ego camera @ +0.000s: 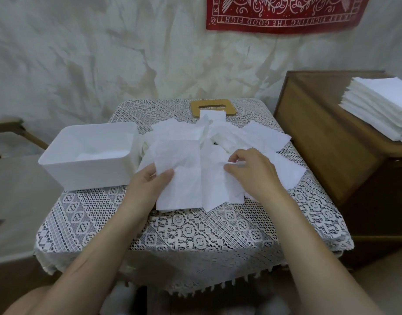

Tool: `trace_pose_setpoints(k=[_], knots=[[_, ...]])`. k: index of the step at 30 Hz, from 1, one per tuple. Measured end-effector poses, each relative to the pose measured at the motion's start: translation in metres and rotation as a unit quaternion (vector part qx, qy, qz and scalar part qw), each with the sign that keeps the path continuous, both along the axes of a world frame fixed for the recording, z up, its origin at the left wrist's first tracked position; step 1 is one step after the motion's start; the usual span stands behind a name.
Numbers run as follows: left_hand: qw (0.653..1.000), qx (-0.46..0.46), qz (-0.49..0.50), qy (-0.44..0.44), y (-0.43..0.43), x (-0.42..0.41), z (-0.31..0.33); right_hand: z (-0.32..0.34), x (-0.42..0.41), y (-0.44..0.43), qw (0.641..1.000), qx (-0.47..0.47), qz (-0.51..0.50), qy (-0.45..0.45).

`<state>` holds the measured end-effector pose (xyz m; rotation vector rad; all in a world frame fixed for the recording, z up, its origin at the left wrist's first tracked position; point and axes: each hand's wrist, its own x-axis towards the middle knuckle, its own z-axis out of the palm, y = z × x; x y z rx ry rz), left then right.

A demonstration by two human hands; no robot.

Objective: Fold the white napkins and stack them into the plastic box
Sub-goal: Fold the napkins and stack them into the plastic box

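these crumpled white paper napkins [184, 178] look limp, tearable; left hand [147, 185] grip pinches one edge, right hand [252, 173] grip another; lift by corners.

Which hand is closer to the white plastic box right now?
Left. The left hand grips a napkin just beside the plastic box; the right hand pinches the napkin pile farther right.

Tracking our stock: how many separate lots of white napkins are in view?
3. A loose heap on the lace-covered table; a neat stack on the wooden cabinet at right; seemingly a few napkins lying inside the plastic box. More may be hidden under the heap.
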<state>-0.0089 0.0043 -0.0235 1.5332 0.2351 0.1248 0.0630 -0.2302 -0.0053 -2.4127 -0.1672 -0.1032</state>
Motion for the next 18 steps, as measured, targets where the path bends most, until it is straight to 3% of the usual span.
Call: trace_pose_setpoints(k=[4, 7, 9, 12, 16, 18], knots=[[1.000, -0.017, 0.006, 0.007, 0.000, 0.000, -0.001, 0.008, -0.004, -0.016, 0.971, 0.238, -0.022, 0.013], [1.000, -0.018, 0.005, 0.008, -0.001, 0.000, -0.001, 0.006, -0.006, -0.023, 0.950, 0.299, -0.073, 0.055], [1.000, -0.021, 0.004, 0.008, -0.002, 0.000, -0.001, 0.000, -0.008, -0.027, 0.953, 0.277, -0.071, 0.103], [1.000, -0.024, 0.006, 0.013, -0.002, 0.002, 0.001, -0.009, -0.012, -0.033, 0.976, 0.162, -0.012, 0.144], [1.000, -0.026, 0.008, 0.016, -0.005, 0.003, 0.001, 0.003, -0.013, -0.041, 0.995, 0.015, 0.011, 0.094], [1.000, -0.026, 0.004, 0.014, -0.007, 0.002, 0.001, 0.008, -0.010, -0.039, 0.997, 0.014, 0.018, 0.075]])
